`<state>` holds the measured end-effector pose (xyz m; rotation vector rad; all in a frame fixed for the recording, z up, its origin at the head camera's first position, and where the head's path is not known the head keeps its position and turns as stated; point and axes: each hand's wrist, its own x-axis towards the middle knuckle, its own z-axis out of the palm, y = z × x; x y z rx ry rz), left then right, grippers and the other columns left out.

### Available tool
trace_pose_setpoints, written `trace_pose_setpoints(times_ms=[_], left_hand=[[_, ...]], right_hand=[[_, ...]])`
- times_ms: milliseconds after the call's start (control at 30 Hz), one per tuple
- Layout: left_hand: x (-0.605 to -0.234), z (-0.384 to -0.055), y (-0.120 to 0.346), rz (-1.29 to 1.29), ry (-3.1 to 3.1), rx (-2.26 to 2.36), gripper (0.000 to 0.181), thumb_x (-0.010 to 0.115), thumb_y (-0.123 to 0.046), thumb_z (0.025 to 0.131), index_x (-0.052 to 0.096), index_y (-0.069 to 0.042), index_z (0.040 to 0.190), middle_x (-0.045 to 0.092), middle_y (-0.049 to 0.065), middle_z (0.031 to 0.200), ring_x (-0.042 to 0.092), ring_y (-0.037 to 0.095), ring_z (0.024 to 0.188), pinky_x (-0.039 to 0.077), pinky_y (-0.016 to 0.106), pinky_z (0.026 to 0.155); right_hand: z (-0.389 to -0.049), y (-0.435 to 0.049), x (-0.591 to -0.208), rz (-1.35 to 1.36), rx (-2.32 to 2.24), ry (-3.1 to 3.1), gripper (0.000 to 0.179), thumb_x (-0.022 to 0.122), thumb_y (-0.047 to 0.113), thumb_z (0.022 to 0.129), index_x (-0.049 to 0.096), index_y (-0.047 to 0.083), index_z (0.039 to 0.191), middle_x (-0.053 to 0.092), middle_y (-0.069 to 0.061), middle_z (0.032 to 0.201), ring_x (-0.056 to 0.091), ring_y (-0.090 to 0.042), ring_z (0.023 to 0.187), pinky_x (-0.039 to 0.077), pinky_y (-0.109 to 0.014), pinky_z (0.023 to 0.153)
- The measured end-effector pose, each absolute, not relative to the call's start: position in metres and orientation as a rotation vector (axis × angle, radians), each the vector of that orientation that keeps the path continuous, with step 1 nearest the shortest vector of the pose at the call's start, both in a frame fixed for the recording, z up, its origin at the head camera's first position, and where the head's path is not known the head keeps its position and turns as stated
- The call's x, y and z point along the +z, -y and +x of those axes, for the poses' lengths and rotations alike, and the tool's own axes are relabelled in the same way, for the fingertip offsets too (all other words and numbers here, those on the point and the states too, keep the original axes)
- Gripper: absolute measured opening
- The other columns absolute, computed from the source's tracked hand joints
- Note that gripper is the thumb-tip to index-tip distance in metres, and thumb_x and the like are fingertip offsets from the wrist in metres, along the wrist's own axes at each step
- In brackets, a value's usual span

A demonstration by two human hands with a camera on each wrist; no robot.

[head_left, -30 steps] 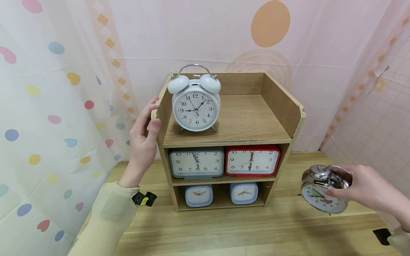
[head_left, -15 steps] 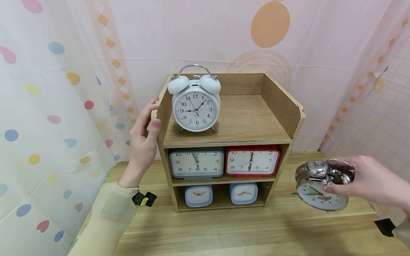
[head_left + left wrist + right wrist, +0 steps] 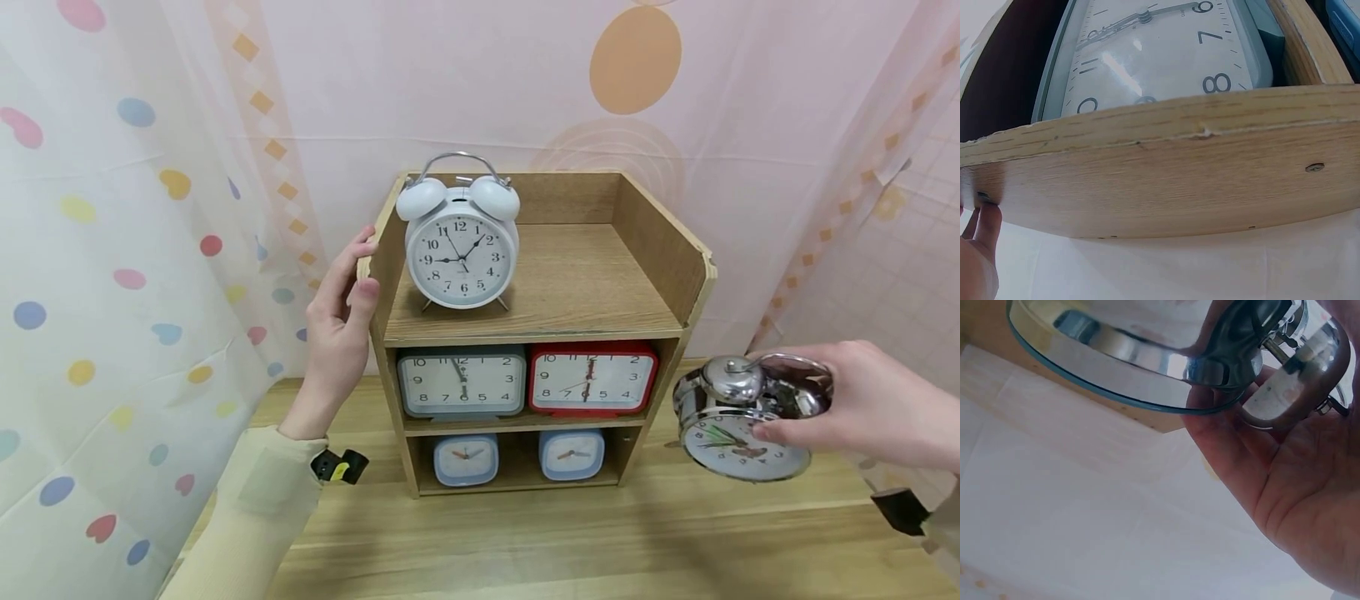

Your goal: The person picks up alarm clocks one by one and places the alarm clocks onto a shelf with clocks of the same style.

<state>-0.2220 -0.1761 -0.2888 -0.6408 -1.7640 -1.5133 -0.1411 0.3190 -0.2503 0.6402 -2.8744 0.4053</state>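
Note:
My right hand (image 3: 881,408) grips a silver twin-bell alarm clock (image 3: 738,446) by its bell end, thumb at the edge of the dial. The clock is tilted and held up over the table, right of a wooden shelf unit (image 3: 585,275). In the right wrist view the shiny case of the alarm clock (image 3: 1147,356) shows, with fingers curled around its top. My left hand (image 3: 337,333) rests against the unit's left side panel (image 3: 1160,181), fingers fairly straight, thumb near the front edge. A white twin-bell alarm clock (image 3: 461,250) stands upright on the top shelf, at left.
On the middle shelf sit a grey-green rectangular clock (image 3: 461,383) and a red one (image 3: 592,379), side by side. Two small light-blue clocks (image 3: 466,460) stand on the bottom shelf. Beneath is a wooden table (image 3: 510,542); patterned curtains (image 3: 450,75) hang behind and beside it.
My right hand has brought the silver alarm clock left and slightly up, closer to the shelf unit. The left hand stays at the side panel.

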Motion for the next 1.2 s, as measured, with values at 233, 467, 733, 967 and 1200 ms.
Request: trace_pose_setpoints(times_ms=[233, 467, 733, 967, 1200], left_hand=[[-0.288, -0.222, 0.175, -0.646, 1.752, -1.51, 0.057, 0.058, -0.042, 0.108, 0.055, 0.002, 0.144, 0.051, 0.011, 0.163, 0.045, 0.022, 0.155, 0.038, 0.018, 0.122], [-0.288, -0.223, 0.176, -0.649, 1.743, -1.509, 0.065, 0.058, -0.05, 0.105, 0.055, 0.002, 0.144, 0.052, 0.009, 0.163, 0.048, 0.02, 0.154, 0.039, 0.019, 0.122], [-0.289, -0.225, 0.176, -0.649, 1.737, -1.503, 0.064, 0.058, -0.049, 0.106, 0.055, 0.004, 0.142, 0.051, 0.011, 0.163, 0.047, 0.021, 0.154, 0.038, 0.02, 0.124], [-0.289, -0.223, 0.176, -0.641, 1.759, -1.491, 0.061, 0.057, -0.047, 0.107, 0.055, 0.003, 0.142, 0.051, 0.012, 0.163, 0.046, 0.022, 0.155, 0.037, 0.02, 0.124], [-0.289, -0.222, 0.176, -0.637, 1.762, -1.489, 0.059, 0.057, -0.044, 0.108, 0.055, 0.003, 0.143, 0.051, 0.01, 0.163, 0.046, 0.02, 0.155, 0.038, 0.019, 0.123]], right_hand=[[-0.142, -0.311, -0.234, 0.656, 0.419, 2.859, 0.066, 0.099, 0.027, 0.069, 0.074, 0.008, 0.127, 0.08, 0.01, 0.094, 0.06, 0.013, 0.076, 0.052, -0.017, 0.065], [-0.144, -0.303, -0.218, 0.694, 0.416, 2.802, 0.062, 0.1, 0.028, 0.068, 0.075, 0.02, 0.124, 0.078, 0.02, 0.092, 0.062, 0.011, 0.077, 0.048, -0.011, 0.067], [-0.15, -0.291, -0.199, 0.748, 0.419, 2.761, 0.057, 0.1, 0.026, 0.067, 0.077, 0.019, 0.118, 0.078, 0.015, 0.092, 0.061, 0.009, 0.074, 0.047, -0.012, 0.064], [-0.155, -0.285, -0.183, 0.738, 0.401, 2.767, 0.066, 0.1, 0.027, 0.068, 0.074, 0.016, 0.127, 0.08, 0.008, 0.098, 0.06, 0.009, 0.077, 0.047, -0.013, 0.065], [-0.161, -0.277, -0.168, 0.736, 0.415, 2.744, 0.059, 0.101, 0.027, 0.066, 0.076, 0.024, 0.12, 0.079, 0.015, 0.092, 0.064, 0.004, 0.075, 0.046, -0.008, 0.068]])
